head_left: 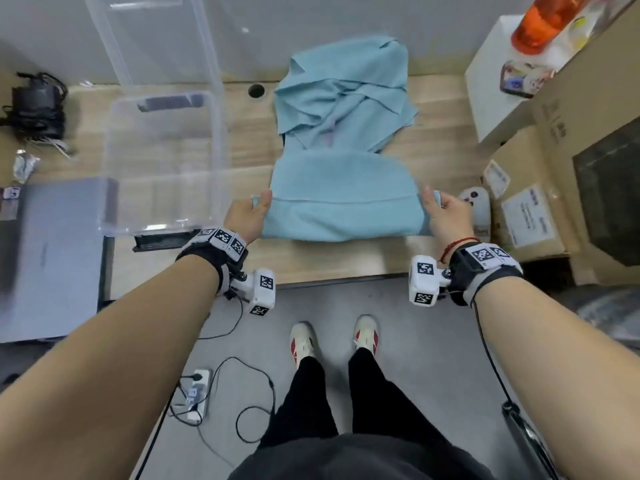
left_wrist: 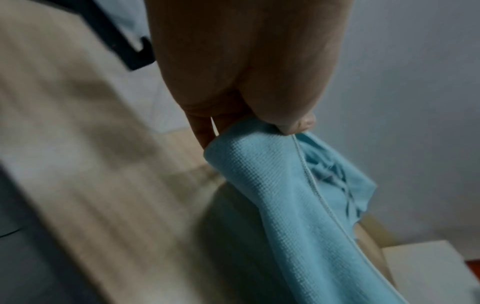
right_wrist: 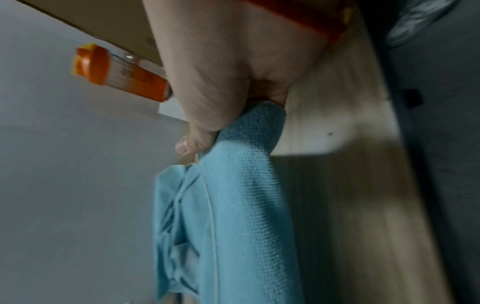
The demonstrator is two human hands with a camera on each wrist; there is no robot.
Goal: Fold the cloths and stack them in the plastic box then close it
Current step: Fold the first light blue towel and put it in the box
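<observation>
A light blue cloth (head_left: 341, 199) hangs doubled over between my two hands above the wooden table (head_left: 346, 261). My left hand (head_left: 254, 211) pinches its left end, thumb on top, and the wrist view shows that hand (left_wrist: 259, 121) gripping the waffle-textured cloth (left_wrist: 285, 205). My right hand (head_left: 438, 209) pinches the right end; its wrist view shows the same hand (right_wrist: 207, 131) holding the cloth (right_wrist: 241, 205). Behind it lies a rumpled pile of blue cloths (head_left: 343, 95). The clear plastic box (head_left: 162, 161) stands open at the left, its lid (head_left: 152, 39) upright behind it.
Cardboard boxes (head_left: 554, 174) and a white box (head_left: 495, 84) crowd the right side, with an orange bottle (head_left: 543, 22) on top. A small white device (head_left: 476, 206) lies by my right hand. A laptop (head_left: 48, 258) and black cables (head_left: 34, 105) sit left. The table edge runs just below my wrists.
</observation>
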